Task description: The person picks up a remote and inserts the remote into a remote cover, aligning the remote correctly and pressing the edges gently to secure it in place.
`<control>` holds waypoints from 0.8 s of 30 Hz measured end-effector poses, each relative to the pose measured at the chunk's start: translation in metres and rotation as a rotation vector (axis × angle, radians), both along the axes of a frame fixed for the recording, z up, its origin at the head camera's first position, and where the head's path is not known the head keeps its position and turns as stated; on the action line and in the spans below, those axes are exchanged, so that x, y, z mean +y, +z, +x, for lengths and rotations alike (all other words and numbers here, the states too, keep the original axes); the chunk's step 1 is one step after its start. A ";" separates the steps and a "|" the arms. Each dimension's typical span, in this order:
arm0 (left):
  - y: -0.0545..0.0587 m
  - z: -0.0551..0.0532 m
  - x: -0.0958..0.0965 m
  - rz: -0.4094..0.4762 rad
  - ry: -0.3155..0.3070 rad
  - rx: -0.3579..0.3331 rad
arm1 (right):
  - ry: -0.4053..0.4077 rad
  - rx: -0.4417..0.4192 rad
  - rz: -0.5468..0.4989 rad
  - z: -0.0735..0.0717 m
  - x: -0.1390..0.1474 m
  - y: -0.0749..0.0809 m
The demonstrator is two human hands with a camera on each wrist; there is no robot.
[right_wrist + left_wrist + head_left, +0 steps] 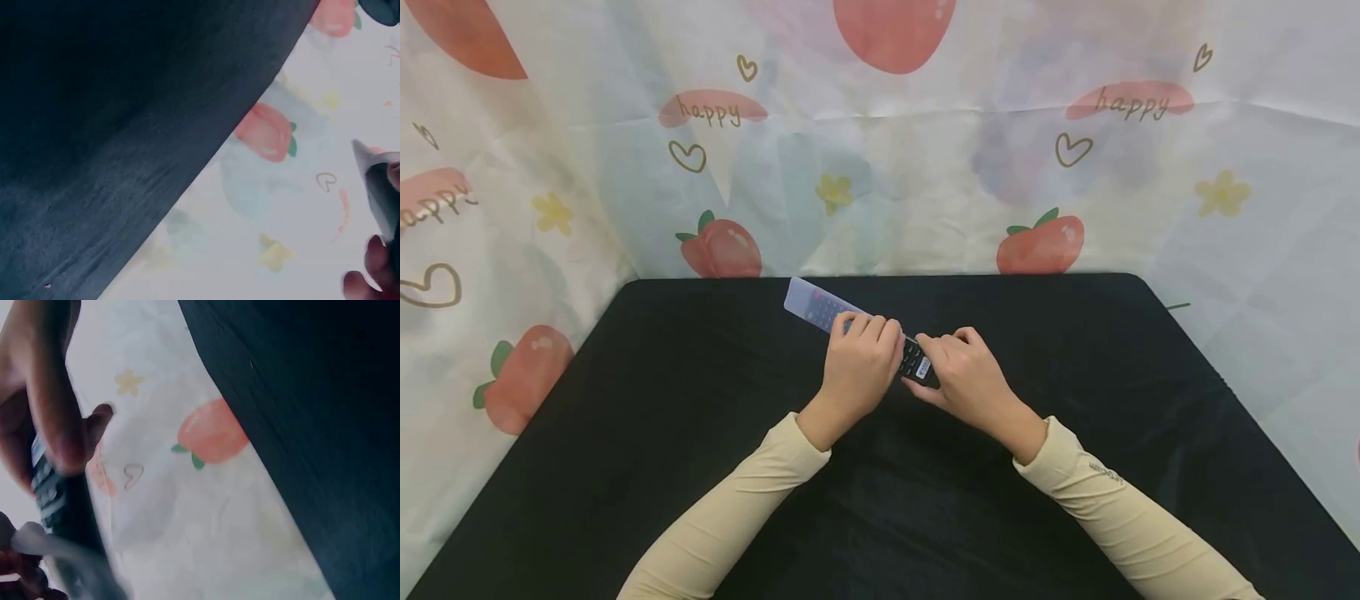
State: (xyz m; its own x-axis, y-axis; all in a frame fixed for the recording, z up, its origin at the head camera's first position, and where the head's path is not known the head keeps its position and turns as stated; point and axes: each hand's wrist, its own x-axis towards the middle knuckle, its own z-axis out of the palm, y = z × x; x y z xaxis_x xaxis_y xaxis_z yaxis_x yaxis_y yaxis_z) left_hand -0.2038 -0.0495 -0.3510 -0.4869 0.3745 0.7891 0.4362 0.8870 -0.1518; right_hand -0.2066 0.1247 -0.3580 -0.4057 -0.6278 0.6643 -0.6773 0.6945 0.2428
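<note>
Remote [913,359]: likely light, hard; hold its sides
Clear cover [808,302]: maybe slippery (pinch gently)
Left hand [861,364]: curled round cover
Right hand [967,377]: pinches remote's end

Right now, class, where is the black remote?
In the head view, the black remote is near the middle, its bare end showing between the left hand and the right hand.

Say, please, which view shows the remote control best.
The head view, where keys and a white label on the remote control are visible. Left wrist shows it blurred; right wrist, only partly at the right edge.
</note>
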 end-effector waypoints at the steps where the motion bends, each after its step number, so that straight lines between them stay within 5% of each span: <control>1: 0.000 0.000 0.001 -0.014 -0.020 0.002 | 0.016 0.018 -0.008 0.000 0.000 0.000; 13: -0.005 0.002 0.006 -0.131 -0.124 0.048 | 0.092 -0.023 -0.059 -0.004 -0.003 0.000; 24: -0.005 0.000 -0.005 -0.069 -0.078 -0.025 | 0.042 -0.013 -0.135 -0.010 -0.002 0.001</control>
State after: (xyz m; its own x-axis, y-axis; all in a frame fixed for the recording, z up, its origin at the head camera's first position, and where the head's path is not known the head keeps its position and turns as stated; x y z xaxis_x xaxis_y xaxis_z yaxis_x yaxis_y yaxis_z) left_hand -0.2041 -0.0543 -0.3564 -0.4732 0.4653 0.7481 0.5080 0.8378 -0.1998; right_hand -0.2165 0.1232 -0.3568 -0.3898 -0.5500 0.7387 -0.7090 0.6911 0.1404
